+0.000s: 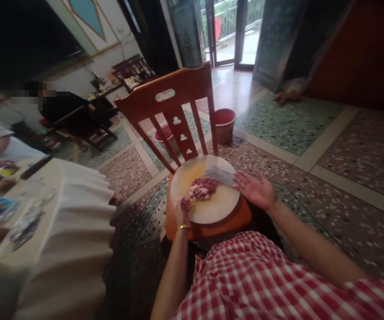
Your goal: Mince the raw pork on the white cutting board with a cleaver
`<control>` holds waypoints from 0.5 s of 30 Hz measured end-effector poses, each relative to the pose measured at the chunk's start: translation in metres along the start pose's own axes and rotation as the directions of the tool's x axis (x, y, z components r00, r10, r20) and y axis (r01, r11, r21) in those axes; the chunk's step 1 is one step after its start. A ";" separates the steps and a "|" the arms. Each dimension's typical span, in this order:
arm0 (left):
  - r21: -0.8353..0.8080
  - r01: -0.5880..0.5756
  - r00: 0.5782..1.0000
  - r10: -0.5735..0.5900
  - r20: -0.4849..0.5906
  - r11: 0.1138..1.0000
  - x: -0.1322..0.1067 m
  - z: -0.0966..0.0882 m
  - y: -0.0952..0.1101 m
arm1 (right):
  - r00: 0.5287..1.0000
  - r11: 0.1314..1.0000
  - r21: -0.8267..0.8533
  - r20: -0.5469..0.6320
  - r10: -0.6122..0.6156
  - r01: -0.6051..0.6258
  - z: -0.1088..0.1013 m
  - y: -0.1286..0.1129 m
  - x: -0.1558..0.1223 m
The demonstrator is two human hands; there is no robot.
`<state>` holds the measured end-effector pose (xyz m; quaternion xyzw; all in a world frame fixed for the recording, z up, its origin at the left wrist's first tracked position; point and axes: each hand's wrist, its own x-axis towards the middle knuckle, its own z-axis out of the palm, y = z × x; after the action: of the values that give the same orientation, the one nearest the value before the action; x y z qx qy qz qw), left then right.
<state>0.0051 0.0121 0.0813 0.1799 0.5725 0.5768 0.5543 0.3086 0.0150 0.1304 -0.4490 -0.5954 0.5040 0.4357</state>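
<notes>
My left hand [182,212] touches the pile of chopped red meat [202,188] in the middle of the round pale wooden board [212,211]. My right hand [256,190] lies open and flat, holding nothing, beside the wide metal knife [219,175] at the board's right edge.

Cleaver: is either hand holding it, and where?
No grip. The right hand lies open, fingers on the cleaver blade's end; the left hand touches the meat.

Legible text: none; packets on the table [45,209] too blurred to read; chopping board [212,209], cleaver [220,174], chair [165,102]: unmarked.
</notes>
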 end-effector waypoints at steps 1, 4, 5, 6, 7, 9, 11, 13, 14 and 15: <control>0.003 0.003 1.000 -0.003 0.007 1.000 0.000 0.003 0.000 | 0.999 0.972 0.236 0.037 0.000 -0.009 0.001 -0.015 -0.004; -0.020 0.027 0.999 -0.026 0.030 0.999 -0.001 0.012 0.004 | 0.998 0.797 0.604 0.059 -0.013 -0.025 0.009 -0.056 -0.010; -0.030 0.033 0.999 -0.032 0.036 0.999 -0.001 0.014 0.005 | 0.999 0.761 0.648 0.046 -0.004 -0.027 0.012 -0.065 -0.009; -0.033 0.036 0.999 -0.035 0.033 0.999 -0.001 0.015 0.007 | 1.000 0.742 0.670 0.031 0.007 -0.025 0.014 -0.072 -0.007; -0.030 0.034 0.999 -0.033 0.025 0.999 -0.001 0.014 0.008 | 1.000 0.734 0.679 0.014 0.014 -0.020 0.015 -0.075 -0.005; -0.018 0.027 1.000 -0.027 0.006 0.999 0.000 0.010 0.011 | 1.000 0.748 0.664 -0.020 0.009 0.007 0.011 -0.071 0.002; -0.010 0.030 0.999 -0.030 -0.015 1.000 0.001 0.004 0.012 | 0.997 0.811 0.584 -0.076 0.010 0.036 -0.001 -0.054 0.008; -0.003 0.033 0.999 -0.033 -0.030 0.999 0.002 -0.001 0.012 | 0.976 0.936 0.351 -0.205 0.069 0.008 -0.020 -0.025 0.007; 0.005 0.033 0.999 -0.033 -0.035 0.999 0.003 -0.003 0.012 | 0.942 0.986 0.158 -0.317 0.108 -0.060 -0.030 -0.009 0.003; 0.015 0.029 0.999 -0.029 -0.035 0.999 0.003 -0.005 0.012 | 0.885 0.976 -0.105 -0.448 0.127 -0.193 -0.039 0.007 -0.003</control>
<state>-0.0053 0.0163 0.0892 0.1658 0.5892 0.5671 0.5511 0.3482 0.0206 0.1275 -0.6292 -0.4781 0.3790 0.4815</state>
